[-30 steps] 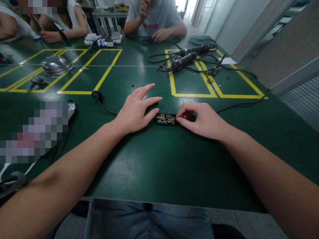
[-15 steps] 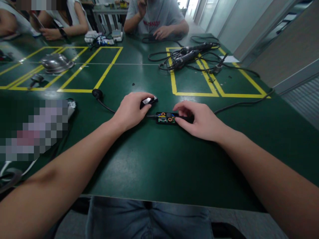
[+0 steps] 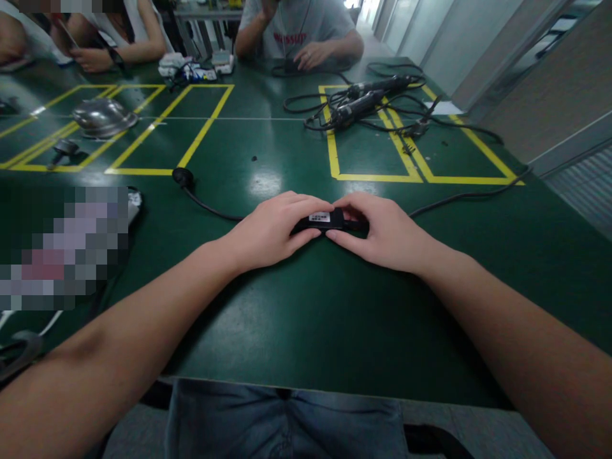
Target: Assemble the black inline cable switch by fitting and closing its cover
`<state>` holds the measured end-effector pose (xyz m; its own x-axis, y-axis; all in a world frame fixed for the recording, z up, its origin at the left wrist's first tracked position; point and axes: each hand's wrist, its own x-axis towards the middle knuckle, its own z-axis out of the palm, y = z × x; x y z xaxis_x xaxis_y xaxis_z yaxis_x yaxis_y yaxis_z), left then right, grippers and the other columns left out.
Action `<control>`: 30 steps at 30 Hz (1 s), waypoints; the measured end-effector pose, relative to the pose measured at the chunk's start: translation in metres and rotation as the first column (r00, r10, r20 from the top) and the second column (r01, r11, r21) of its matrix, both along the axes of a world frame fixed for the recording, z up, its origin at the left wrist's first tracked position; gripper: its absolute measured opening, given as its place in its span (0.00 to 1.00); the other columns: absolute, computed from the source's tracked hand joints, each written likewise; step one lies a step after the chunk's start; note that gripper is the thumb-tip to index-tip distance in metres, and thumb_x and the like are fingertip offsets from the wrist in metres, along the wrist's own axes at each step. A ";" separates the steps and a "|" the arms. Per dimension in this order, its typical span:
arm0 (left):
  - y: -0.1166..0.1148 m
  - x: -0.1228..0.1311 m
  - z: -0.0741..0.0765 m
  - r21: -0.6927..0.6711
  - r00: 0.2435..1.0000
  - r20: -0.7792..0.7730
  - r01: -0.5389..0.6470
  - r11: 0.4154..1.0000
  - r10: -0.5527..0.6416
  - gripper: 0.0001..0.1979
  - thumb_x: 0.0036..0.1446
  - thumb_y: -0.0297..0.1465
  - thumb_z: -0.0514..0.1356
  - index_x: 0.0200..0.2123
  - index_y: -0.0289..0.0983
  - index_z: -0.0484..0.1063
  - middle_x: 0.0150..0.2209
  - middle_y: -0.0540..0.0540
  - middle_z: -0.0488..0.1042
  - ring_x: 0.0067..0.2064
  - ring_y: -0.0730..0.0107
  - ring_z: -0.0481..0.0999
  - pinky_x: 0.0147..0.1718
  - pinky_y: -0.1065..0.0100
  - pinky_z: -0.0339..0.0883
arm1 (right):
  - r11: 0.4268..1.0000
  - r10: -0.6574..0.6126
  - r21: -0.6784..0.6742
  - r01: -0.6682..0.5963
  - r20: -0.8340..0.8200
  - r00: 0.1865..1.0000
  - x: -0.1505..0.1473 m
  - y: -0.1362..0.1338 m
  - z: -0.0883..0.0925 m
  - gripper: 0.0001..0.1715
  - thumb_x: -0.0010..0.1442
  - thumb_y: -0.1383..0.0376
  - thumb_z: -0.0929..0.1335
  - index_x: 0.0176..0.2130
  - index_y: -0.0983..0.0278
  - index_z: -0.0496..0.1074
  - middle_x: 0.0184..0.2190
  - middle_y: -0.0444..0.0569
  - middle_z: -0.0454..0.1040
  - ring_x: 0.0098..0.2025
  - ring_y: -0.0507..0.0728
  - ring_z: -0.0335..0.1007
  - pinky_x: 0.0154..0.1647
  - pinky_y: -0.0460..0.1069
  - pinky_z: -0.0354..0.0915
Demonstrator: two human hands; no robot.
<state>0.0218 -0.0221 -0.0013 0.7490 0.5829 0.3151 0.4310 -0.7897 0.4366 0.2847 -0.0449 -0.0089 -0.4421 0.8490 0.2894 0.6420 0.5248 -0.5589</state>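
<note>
A small black box-shaped cord housing lies on the green table, its white-labelled cover lying over the side where circuitry showed. My left hand is closed on the left end of the cover, thumb at the near edge and fingers on top. My right hand pinches the right end, its fingertips close to the left ones. Whether the cover sits flush is hidden by my fingers. A black cord runs left from the housing to a round black plug. Another stretch of cord leads off right beyond my right hand.
Black handheld tools with tangled cables lie at the back right within yellow tape lines. A metal bowl-like part and a small metal piece are back left. A pixelated object lies left. People sit across the table.
My left hand has moved right, bringing the labelled cover over the housing's exposed circuit board. My right hand stays at the right end, its fingertips now against the cover.
</note>
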 end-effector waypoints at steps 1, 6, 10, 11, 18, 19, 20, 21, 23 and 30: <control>0.000 0.000 0.000 -0.005 1.000 -0.005 -0.011 1.000 0.011 0.19 0.77 0.31 0.62 0.66 0.38 0.80 0.63 0.37 0.86 0.65 0.51 0.84 0.68 0.51 0.75 | 1.000 -0.004 -0.002 0.004 0.004 1.000 0.000 0.001 0.000 0.14 0.66 0.53 0.76 0.46 0.58 0.78 0.41 0.51 0.83 0.38 0.63 0.74 0.42 0.56 0.68; 0.001 0.002 0.000 -0.056 0.998 -0.027 -0.057 0.997 0.055 0.19 0.77 0.35 0.63 0.66 0.39 0.79 0.61 0.39 0.86 0.62 0.53 0.86 0.66 0.54 0.76 | 1.000 -0.005 0.016 0.005 0.012 1.000 0.001 0.002 -0.003 0.15 0.69 0.50 0.75 0.47 0.57 0.81 0.42 0.52 0.82 0.40 0.64 0.75 0.44 0.57 0.68; 0.002 0.002 -0.001 -0.052 0.998 -0.027 -0.056 0.997 0.055 0.18 0.78 0.36 0.63 0.66 0.39 0.80 0.60 0.39 0.87 0.61 0.53 0.86 0.65 0.55 0.77 | 1.000 -0.003 0.018 0.003 0.015 1.000 0.002 0.002 -0.003 0.15 0.69 0.51 0.75 0.48 0.58 0.81 0.42 0.52 0.82 0.40 0.64 0.75 0.44 0.57 0.68; 0.002 0.002 -0.002 -0.044 0.998 -0.024 -0.051 0.998 0.050 0.18 0.78 0.36 0.63 0.65 0.38 0.80 0.60 0.38 0.87 0.61 0.52 0.86 0.64 0.55 0.77 | 1.000 -0.001 0.016 0.001 0.014 1.000 0.002 0.002 -0.003 0.15 0.69 0.51 0.75 0.47 0.58 0.81 0.42 0.53 0.82 0.40 0.64 0.75 0.43 0.57 0.67; -0.001 0.001 -0.003 -0.018 1.000 -0.008 -0.020 1.000 0.019 0.18 0.77 0.34 0.63 0.66 0.36 0.79 0.61 0.36 0.86 0.62 0.51 0.86 0.64 0.53 0.77 | 1.000 0.002 0.014 -0.002 0.010 1.000 0.003 0.003 -0.002 0.14 0.66 0.53 0.76 0.47 0.58 0.81 0.40 0.52 0.83 0.38 0.63 0.74 0.42 0.57 0.67; -0.001 0.001 -0.003 -0.021 1.000 -0.012 -0.021 1.000 0.021 0.19 0.77 0.34 0.64 0.66 0.36 0.79 0.61 0.35 0.86 0.62 0.50 0.86 0.64 0.53 0.77 | 1.000 0.001 0.012 -0.001 0.010 1.000 0.004 0.003 -0.002 0.14 0.66 0.53 0.77 0.47 0.58 0.81 0.40 0.52 0.83 0.38 0.63 0.74 0.43 0.57 0.67; -0.001 0.001 -0.003 -0.025 1.000 -0.015 -0.025 0.999 0.025 0.19 0.77 0.34 0.64 0.66 0.36 0.79 0.61 0.35 0.86 0.62 0.50 0.86 0.64 0.53 0.77 | 1.000 0.002 0.011 -0.002 0.010 1.000 0.004 0.003 -0.002 0.14 0.66 0.53 0.77 0.47 0.57 0.82 0.40 0.52 0.83 0.39 0.64 0.74 0.43 0.58 0.67; 0.000 0.002 -0.002 -0.031 0.999 -0.016 -0.030 0.999 0.029 0.19 0.77 0.34 0.64 0.66 0.36 0.79 0.61 0.36 0.86 0.61 0.51 0.86 0.64 0.54 0.77 | 1.000 0.004 0.010 -0.004 0.010 1.000 0.005 0.004 -0.002 0.14 0.66 0.53 0.77 0.47 0.57 0.82 0.40 0.52 0.83 0.39 0.64 0.74 0.44 0.58 0.68; 0.000 0.003 -0.001 -0.051 0.999 -0.015 -0.043 0.998 0.042 0.19 0.77 0.34 0.65 0.66 0.37 0.80 0.60 0.37 0.87 0.61 0.52 0.87 0.64 0.55 0.77 | 1.000 0.008 0.009 -0.008 0.012 1.000 0.006 0.005 -0.002 0.15 0.67 0.52 0.77 0.48 0.57 0.84 0.42 0.53 0.83 0.40 0.64 0.75 0.45 0.58 0.69; 0.002 0.006 0.005 -0.122 0.992 -0.037 -0.127 0.984 0.123 0.21 0.72 0.35 0.70 0.65 0.41 0.84 0.57 0.43 0.89 0.57 0.54 0.88 0.64 0.57 0.76 | 1.000 0.010 0.021 -0.010 0.023 1.000 0.011 0.008 -0.003 0.21 0.67 0.49 0.78 0.51 0.60 0.88 0.45 0.54 0.83 0.40 0.63 0.77 0.45 0.58 0.72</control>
<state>0.0278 -0.0198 0.0039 0.6757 0.7056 0.2136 0.5371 -0.6696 0.5130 0.2956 -0.0373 -0.0122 -0.4574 0.8382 0.2969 0.6492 0.5429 -0.5327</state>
